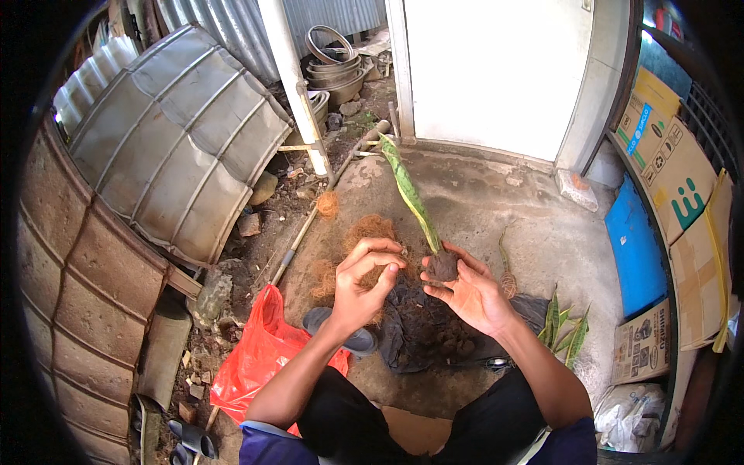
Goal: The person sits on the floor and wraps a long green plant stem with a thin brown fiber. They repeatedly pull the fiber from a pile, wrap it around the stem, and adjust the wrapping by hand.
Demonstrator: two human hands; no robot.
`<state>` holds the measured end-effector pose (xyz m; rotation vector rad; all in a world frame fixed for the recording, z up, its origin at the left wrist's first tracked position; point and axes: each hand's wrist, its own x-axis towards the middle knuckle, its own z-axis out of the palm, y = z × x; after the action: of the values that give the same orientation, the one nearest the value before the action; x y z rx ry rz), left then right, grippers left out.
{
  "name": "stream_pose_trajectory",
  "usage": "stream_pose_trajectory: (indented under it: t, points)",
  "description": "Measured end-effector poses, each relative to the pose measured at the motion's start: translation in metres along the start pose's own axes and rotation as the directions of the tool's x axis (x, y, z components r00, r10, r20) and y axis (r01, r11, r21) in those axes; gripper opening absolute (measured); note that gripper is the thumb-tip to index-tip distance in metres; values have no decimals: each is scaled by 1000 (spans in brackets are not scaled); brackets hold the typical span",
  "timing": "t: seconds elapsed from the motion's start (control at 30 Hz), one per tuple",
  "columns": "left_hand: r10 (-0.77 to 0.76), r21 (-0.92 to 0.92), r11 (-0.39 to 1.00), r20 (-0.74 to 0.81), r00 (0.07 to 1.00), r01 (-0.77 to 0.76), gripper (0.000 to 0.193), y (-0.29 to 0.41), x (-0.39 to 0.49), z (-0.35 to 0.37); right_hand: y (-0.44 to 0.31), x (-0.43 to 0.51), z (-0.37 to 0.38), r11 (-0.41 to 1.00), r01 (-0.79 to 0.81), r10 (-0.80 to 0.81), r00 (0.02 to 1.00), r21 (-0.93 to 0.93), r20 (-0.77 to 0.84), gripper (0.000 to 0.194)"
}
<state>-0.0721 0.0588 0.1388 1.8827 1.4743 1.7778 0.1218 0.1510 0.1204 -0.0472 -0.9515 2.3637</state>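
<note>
My right hand cradles a dark ball of soil between thumb and fingers. A variegated snake plant leaf rises from that ball and leans up to the left. Just left of it, my left hand is raised with curled fingers. Its thumb and index tips are close together, and I cannot tell whether anything thin is between them. Below both hands, loose dark soil lies on a black plastic sheet. Brown fibre is heaped on the concrete behind my left hand.
A red plastic bag and a grey sandal are at left. More snake plant leaves and a fibre-wrapped ball with a stem lie at right. Cardboard boxes line the right side; a bent metal panel leans at left.
</note>
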Motion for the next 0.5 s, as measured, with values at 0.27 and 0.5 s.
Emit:
stream_pose_trajectory:
  t: [0.27,0.5]
  points:
    - [-25,14,1000,19,1000,25,8,-4,0,3,0,-1,3,999,-11,12,1000,-35,8,43]
    - [-52,11,999,31,998,51,9,-2,0,6,-2,-3,2,999,-10,10,1000,-39,4,40]
